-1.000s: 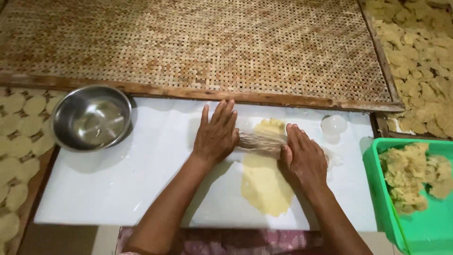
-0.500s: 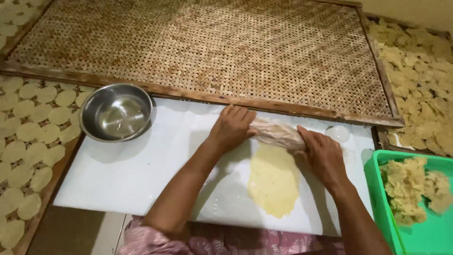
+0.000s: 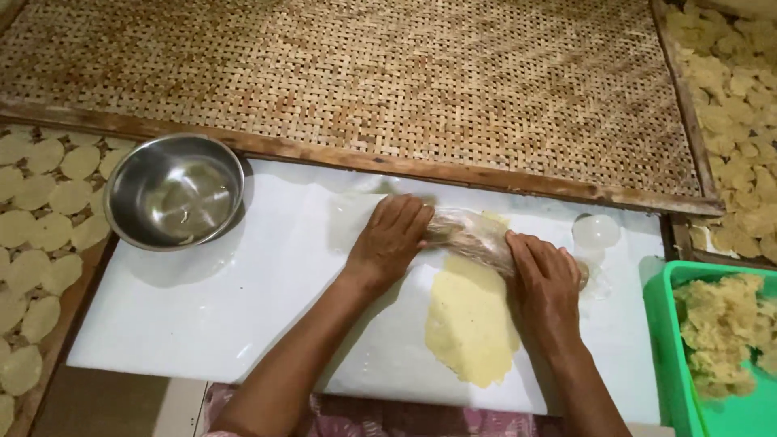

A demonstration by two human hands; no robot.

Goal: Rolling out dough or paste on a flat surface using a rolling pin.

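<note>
**Risk: sheet tearing or sticking at the far end**

Dough sheet point(image 3: 472, 324) is lying at 6 o'clock of the rolling pin point(image 3: 469, 233). Both hands, left hand point(image 3: 390, 240) and right hand point(image 3: 545, 283), are pressing flat and open on its 2 ends, gripping nothing. Uneven palm pressure is likely thinning 1 edge; the pin is nearing the woven tray point(image 3: 364, 73) at 12 o'clock.

You've pushed the plastic-wrapped roller point(image 3: 469, 235) farther from you — your left hand point(image 3: 390, 240) and right hand point(image 3: 546, 283) moved with it — and the yellow dough sheet point(image 3: 472, 324) now lies longer and flatter.
</note>
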